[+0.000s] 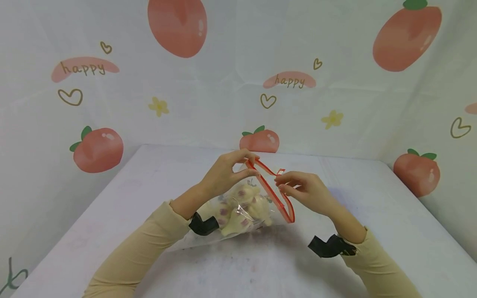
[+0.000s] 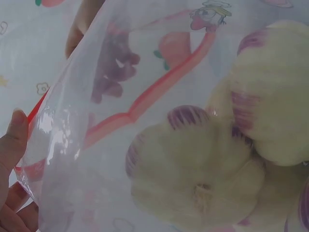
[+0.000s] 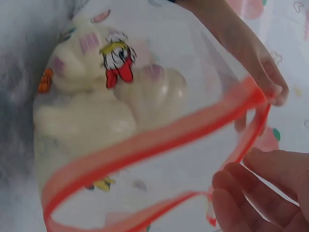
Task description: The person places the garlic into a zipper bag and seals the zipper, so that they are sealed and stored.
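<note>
A clear zip bag (image 1: pixel 275 198) with a red-edged mouth and cartoon duck prints lies tilted on the table, its mouth facing right and parted. Several pale garlic bulbs (image 1: pixel 238 211) with purple streaks are inside; through the plastic the left wrist view shows one garlic bulb (image 2: pixel 193 174) close up. My left hand (image 1: pixel 232 169) pinches the upper corner of the mouth between thumb and fingers. At the far side of the red rim (image 3: pixel 154 130), my right hand (image 1: pixel 303 190) pinches the edge beside a small red tab (image 1: pixel 281 171). Its fingertips partly hide the strip.
The white table (image 1: pixel 112 231) reaches back to a hanging cloth (image 1: pixel 223 82) printed with peaches, hearts and flowers. A black strap piece (image 1: pixel 204 224) sits at the left wrist and another black strap piece (image 1: pixel 331 246) at the right.
</note>
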